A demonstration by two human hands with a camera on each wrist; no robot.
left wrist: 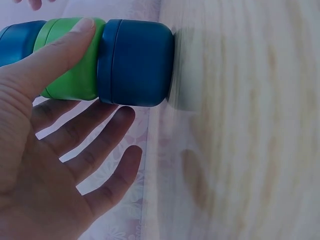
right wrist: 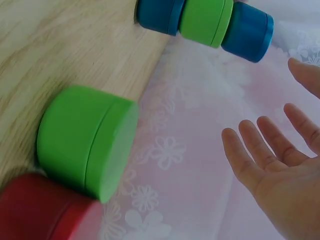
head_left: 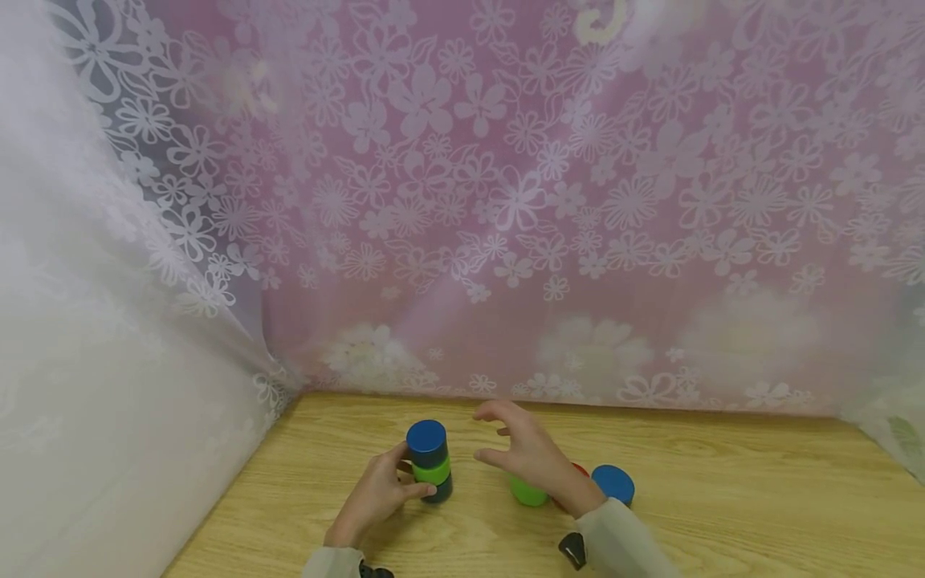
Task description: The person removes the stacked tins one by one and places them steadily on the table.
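Note:
Three small round lidded canisters stand stacked on the table: a blue one (head_left: 426,440) on top, a green one (head_left: 432,471) in the middle and another blue one (left wrist: 137,62) at the bottom. My left hand (head_left: 377,491) holds the stack from the left. In the left wrist view its thumb lies over the green canister, with the index finger behind and the other fingers spread. Relaxed fingers mark my right hand (head_left: 533,453), raised with nothing in it right of the stack. Below it stands a separate green canister (right wrist: 72,137), partly hidden by the hand in the head view.
A red canister (right wrist: 37,210) stands beside the separate green one, mostly covered by my right forearm in the head view. Right of it is a blue canister (head_left: 613,483). Behind the wooden table (head_left: 751,498) hangs a pink flowered cloth (head_left: 491,241); a pale cloth (head_left: 130,385) hangs at left.

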